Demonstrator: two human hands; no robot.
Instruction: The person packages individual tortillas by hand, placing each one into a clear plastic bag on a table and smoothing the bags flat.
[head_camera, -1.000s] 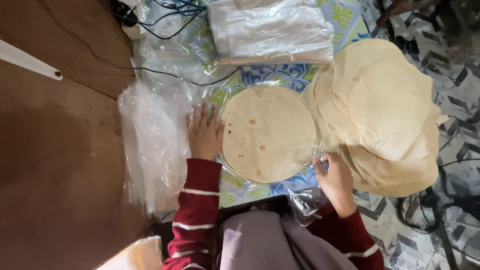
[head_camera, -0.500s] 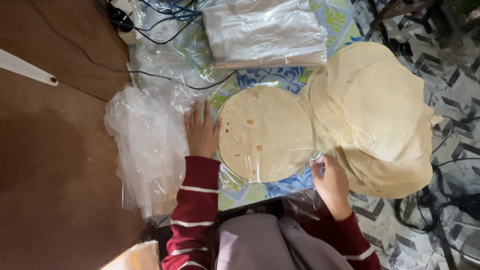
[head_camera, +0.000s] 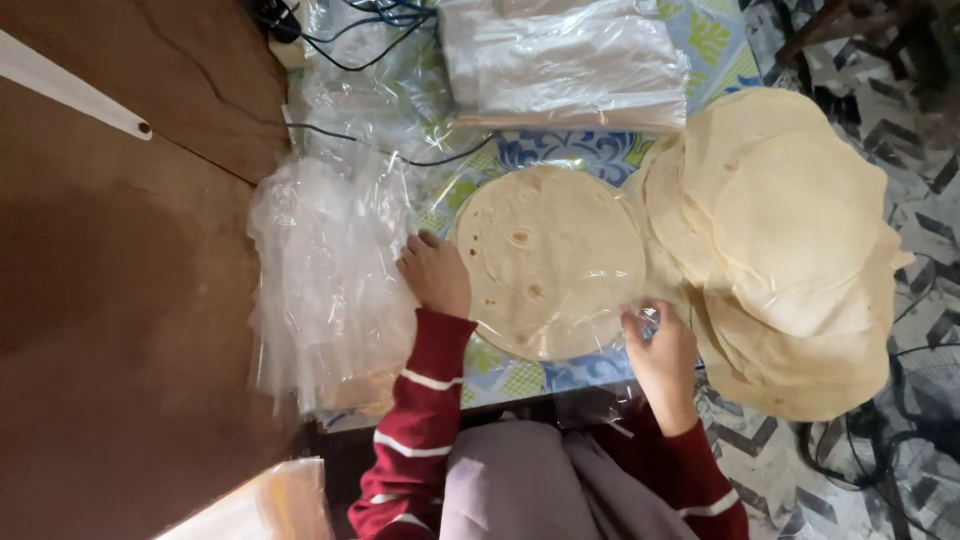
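A round flatbread with brown spots lies inside a clear plastic bag on a patterned cloth. My left hand rests at the flatbread's left edge, fingers on the plastic beside a heap of clear bags. My right hand pinches the bag's plastic at the flatbread's lower right edge. Both arms wear red sleeves with white stripes. A large stack of plain flatbreads sits just right of my right hand.
A pile of folded clear plastic lies at the top. Dark cables run across the upper left. Brown floor spans the left, with a white strip. A chevron-patterned mat lies on the right. A pale bag sits bottom left.
My left hand has slid a little down and right along the flatbread's edge. My right hand stays at the lower right edge, gripping plastic. The view has shifted slightly.
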